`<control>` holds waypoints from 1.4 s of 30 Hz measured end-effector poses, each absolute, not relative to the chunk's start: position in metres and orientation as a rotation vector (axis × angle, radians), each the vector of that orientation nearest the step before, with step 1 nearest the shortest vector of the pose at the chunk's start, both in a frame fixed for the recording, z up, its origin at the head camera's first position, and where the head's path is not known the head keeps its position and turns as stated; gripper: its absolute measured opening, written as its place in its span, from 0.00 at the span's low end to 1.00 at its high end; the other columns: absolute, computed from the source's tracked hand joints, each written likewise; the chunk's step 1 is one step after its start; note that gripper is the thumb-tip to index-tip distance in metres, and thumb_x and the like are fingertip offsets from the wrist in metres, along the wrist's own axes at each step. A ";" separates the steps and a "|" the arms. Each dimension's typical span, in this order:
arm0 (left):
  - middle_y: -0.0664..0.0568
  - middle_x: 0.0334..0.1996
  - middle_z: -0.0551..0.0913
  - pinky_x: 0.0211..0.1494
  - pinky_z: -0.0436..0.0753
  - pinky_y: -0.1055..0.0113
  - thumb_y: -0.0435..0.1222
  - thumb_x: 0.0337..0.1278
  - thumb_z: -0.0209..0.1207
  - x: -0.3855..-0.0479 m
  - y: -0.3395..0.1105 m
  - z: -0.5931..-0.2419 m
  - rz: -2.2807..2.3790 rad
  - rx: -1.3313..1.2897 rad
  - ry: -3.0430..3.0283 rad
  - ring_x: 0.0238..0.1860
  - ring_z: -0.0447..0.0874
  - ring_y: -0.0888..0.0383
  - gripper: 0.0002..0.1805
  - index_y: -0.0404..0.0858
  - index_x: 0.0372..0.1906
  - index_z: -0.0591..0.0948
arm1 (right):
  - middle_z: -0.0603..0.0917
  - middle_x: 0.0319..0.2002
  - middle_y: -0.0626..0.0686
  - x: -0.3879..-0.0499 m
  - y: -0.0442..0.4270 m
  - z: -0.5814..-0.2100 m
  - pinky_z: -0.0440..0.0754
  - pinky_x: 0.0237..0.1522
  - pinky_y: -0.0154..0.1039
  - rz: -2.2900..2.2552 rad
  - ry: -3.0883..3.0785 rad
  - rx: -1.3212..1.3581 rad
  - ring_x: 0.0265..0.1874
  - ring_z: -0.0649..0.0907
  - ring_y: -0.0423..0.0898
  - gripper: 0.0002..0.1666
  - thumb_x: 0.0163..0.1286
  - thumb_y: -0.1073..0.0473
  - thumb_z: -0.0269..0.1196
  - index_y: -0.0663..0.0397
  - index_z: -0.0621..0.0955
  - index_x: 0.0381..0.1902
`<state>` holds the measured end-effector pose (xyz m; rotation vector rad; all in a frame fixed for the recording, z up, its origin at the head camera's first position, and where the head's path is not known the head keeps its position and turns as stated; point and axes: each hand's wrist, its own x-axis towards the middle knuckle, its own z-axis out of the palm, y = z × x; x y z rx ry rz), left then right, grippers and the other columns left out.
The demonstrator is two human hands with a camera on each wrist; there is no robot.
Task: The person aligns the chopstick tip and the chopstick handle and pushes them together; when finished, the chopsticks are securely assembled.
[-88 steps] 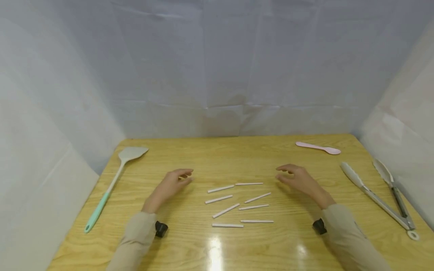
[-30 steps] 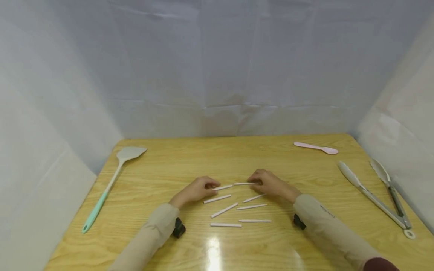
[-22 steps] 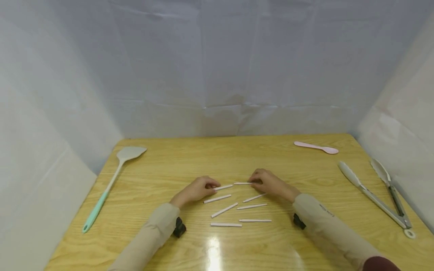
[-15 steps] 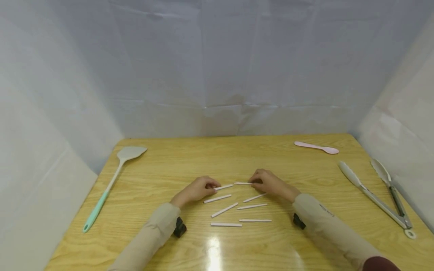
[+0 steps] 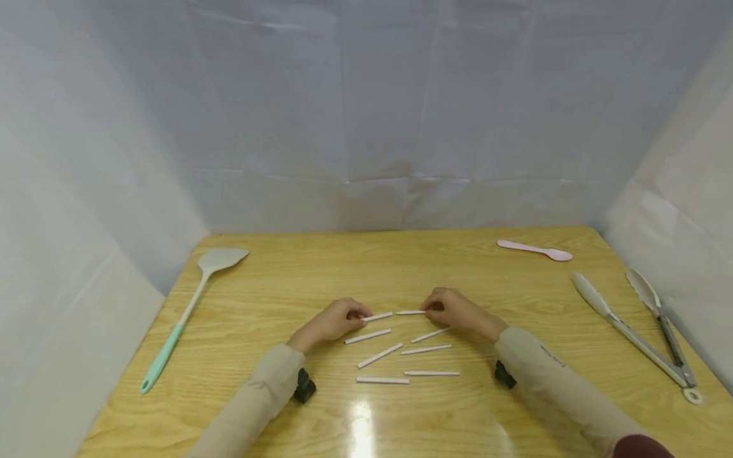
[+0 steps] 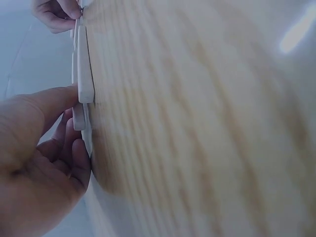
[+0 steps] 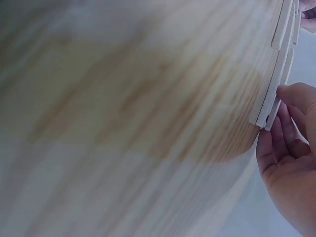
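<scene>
Several slim white sticks lie in two loose columns on the wooden table, the right ones looking thinner. My left hand (image 5: pixel 333 320) pinches the outer end of the farthest left stick (image 5: pixel 379 316) between thumb and fingers. Opposite it, my right hand (image 5: pixel 458 310) pinches the outer end of the farthest right stick (image 5: pixel 409 312). A small gap separates the inner ends of these two sticks. In the left wrist view, the thumb of the left hand (image 6: pixel 39 158) is beside overlapping sticks. The right wrist view has the right hand (image 7: pixel 291 138) at the stick ends, partly hidden.
A spatula (image 5: pixel 189 305) with a mint handle lies at the left of the table (image 5: pixel 355 267). At the right are a pink spoon (image 5: pixel 535 249) and spread metal tongs (image 5: pixel 644 343). Pale sheets (image 5: pixel 372 114) enclose the back and sides.
Both hands have come inward from the sides and taken hold of the two farthest sticks. Over the last half second, the right stick has shifted very slightly toward me; the left hand has stayed nearly still.
</scene>
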<state>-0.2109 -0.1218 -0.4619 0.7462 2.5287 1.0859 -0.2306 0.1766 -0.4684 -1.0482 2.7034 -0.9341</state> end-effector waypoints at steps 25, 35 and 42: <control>0.43 0.43 0.83 0.46 0.79 0.64 0.30 0.63 0.56 -0.207 -0.122 -0.447 1.253 0.742 2.591 0.40 0.79 0.54 0.10 0.32 0.47 0.81 | 0.85 0.32 0.54 -0.223 0.172 -0.448 0.80 0.34 0.33 -1.178 2.743 -0.886 0.30 0.80 0.41 0.05 0.63 0.68 0.63 0.62 0.85 0.36; 0.44 0.43 0.82 0.46 0.78 0.64 0.30 0.63 0.56 -0.206 -0.119 -0.448 1.268 0.743 2.570 0.40 0.79 0.54 0.11 0.33 0.47 0.81 | 0.85 0.33 0.54 -0.219 0.171 -0.445 0.80 0.34 0.34 -1.168 2.730 -0.945 0.31 0.80 0.42 0.05 0.63 0.68 0.63 0.63 0.85 0.37; 0.45 0.42 0.82 0.44 0.78 0.65 0.31 0.63 0.56 -0.204 -0.119 -0.449 1.269 0.732 2.545 0.39 0.78 0.56 0.11 0.33 0.48 0.81 | 0.85 0.34 0.54 -0.216 0.171 -0.445 0.80 0.35 0.34 -1.142 2.704 -0.925 0.32 0.80 0.42 0.07 0.65 0.67 0.62 0.62 0.84 0.39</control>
